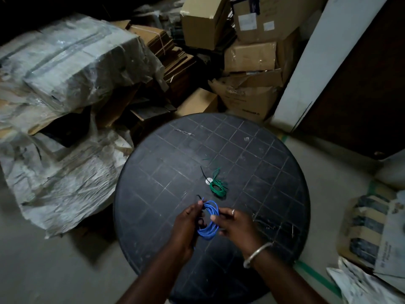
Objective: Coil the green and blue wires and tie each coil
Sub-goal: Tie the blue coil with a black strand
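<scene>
Round black table (252, 172): both hands, left hand (188, 224) and right hand (234, 224), pinch blue wire coil (210, 222); green wire coil (217, 187) lies beyond, near centre.

right hand (235, 224): finger ring (233, 212) | wrist: silver bangle (256, 253) | forearms bare
</scene>
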`<state>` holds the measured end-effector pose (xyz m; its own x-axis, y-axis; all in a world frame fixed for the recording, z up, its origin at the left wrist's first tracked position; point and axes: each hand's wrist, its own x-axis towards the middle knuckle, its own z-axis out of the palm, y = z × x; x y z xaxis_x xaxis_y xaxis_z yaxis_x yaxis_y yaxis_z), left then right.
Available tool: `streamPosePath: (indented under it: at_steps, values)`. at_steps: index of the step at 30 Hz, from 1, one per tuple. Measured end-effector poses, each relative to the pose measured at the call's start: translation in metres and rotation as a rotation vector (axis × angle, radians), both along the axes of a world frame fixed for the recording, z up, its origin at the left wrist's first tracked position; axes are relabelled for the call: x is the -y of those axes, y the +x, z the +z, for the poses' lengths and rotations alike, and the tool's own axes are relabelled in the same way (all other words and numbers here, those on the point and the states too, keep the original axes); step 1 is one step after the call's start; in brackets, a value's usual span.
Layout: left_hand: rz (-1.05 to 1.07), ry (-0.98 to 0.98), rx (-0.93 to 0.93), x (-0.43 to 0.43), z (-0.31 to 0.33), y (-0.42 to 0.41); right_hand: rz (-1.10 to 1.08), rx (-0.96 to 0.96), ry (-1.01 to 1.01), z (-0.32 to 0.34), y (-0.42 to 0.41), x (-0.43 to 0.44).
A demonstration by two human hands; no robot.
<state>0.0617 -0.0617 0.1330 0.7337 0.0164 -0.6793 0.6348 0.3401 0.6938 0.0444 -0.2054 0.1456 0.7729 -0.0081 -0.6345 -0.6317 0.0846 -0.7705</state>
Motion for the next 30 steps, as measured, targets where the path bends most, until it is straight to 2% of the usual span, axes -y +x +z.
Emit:
streamPosePath:
  at_steps: [3,6,9,13,18,26,30]
  values:
    - [-0.007,-0.026,-0.083,0.007,-0.053,0.031,-0.055,-0.019,-0.056,-0.058,0.029,-0.005]
    - [-0.059,0.046,-0.137,0.01,-0.107,0.055,-0.12,-0.027,-0.188,-0.117,0.052,-0.006]
    - [-0.121,0.223,-0.15,0.008,-0.158,0.065,-0.138,-0.074,-0.274,-0.162,0.066,-0.004]
    - [-0.237,0.487,-0.048,0.007,-0.205,0.07,-0.166,-0.127,-0.306,-0.201,0.076,-0.002]
    - [-0.322,0.615,-0.021,0.006,-0.222,0.067,-0.166,-0.174,-0.338,-0.224,0.076,-0.002]
    - [-0.467,0.833,0.068,0.016,-0.218,0.067,-0.071,-0.091,-0.462,-0.256,0.063,-0.001]
    - [-0.496,0.898,-0.012,0.021,-0.208,0.054,-0.087,-0.045,-0.564,-0.275,0.054,-0.003]
